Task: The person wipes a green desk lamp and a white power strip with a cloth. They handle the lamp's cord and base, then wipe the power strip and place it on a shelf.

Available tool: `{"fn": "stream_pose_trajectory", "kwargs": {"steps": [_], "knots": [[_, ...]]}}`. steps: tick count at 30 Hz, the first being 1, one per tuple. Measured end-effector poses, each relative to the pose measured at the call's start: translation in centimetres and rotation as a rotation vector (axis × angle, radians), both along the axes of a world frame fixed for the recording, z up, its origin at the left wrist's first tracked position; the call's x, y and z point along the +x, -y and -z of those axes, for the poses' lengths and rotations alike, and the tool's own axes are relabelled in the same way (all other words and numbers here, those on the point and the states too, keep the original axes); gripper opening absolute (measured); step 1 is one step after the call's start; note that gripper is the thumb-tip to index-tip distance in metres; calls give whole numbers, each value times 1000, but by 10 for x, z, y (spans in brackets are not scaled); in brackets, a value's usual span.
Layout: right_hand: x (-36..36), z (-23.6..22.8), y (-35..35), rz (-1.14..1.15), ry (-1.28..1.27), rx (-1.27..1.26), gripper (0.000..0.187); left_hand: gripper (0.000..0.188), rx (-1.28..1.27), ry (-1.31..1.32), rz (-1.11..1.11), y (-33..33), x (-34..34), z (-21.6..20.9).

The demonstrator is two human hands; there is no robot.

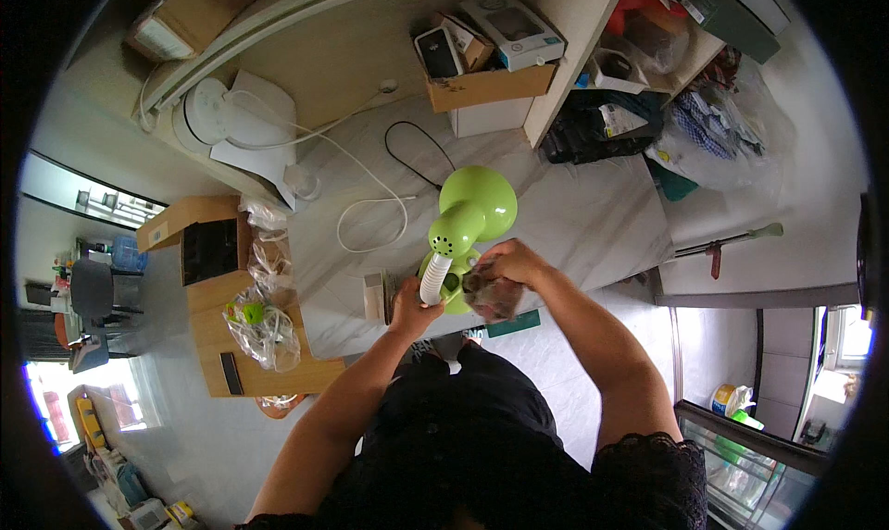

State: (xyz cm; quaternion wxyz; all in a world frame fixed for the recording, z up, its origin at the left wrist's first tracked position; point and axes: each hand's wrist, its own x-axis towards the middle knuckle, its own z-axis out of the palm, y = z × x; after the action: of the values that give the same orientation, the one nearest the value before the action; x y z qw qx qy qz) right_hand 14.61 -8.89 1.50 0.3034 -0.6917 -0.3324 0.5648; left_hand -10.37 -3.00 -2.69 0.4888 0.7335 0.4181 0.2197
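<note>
A green desk lamp (477, 201) stands near the front edge of a marble-patterned table (593, 211), its round head tilted over the base. My left hand (414, 310) is closed around the lower part of its white ribbed neck (434, 280). In my right hand (519, 262) is a crumpled brownish-pink cloth (493, 295), held against the right side of the green lamp base (455, 295). The cloth and fingers hide part of that base. Just left of my left hand sits a small stack of flat items (375, 297).
A white cable (405, 217) and a black cord (387, 143) loop behind the lamp. Farther back stand an open cardboard box (491, 87) and a white appliance (250, 123). On the left, a wooden surface (208, 312) carries plastic bags (269, 331) and a phone (231, 373).
</note>
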Motion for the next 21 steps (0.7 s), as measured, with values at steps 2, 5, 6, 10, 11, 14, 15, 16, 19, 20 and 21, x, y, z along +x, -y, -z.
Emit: {"fn": "stream_pose_trajectory", "kwargs": {"steps": [2, 5, 6, 10, 11, 14, 15, 16, 19, 20, 21], "knots": [[19, -3, 14, -15, 35, 99, 25, 36, 21, 5, 17, 2, 0, 9], [8, -26, 16, -28, 195, 192, 25, 35, 25, -9, 23, 1, -1, 3], [0, -21, 15, -28, 215, 278, 27, 36, 19, 3, 27, 1, -1, 5], [-55, 38, 11, -162, 557, 406, 40, 37, 9, 1, 39, 2, 3, 0], [-70, 40, 12, -160, 667, 484, 43, 37, 14, -14, 32, 2, 3, -4], [-74, -7, 16, -364, 730, 174, 38, 39, 59, 22, 13, 3, 0, 12], [-62, -17, 26, -447, 712, 178, 32, 39, 44, 23, 2, 3, 0, 8], [-51, -22, 37, -553, 713, 62, 30, 39, 30, 31, -5, 4, 2, 0], [-28, -8, 62, -413, 678, 51, 31, 39, 6, 68, -6, 4, 0, 4], [-24, -4, 62, -253, 653, 159, 31, 39, 1, 82, -1, 3, -1, 10], [-24, 0, 63, -94, 619, 262, 32, 38, 5, 81, 29, 2, 0, 15]]}}
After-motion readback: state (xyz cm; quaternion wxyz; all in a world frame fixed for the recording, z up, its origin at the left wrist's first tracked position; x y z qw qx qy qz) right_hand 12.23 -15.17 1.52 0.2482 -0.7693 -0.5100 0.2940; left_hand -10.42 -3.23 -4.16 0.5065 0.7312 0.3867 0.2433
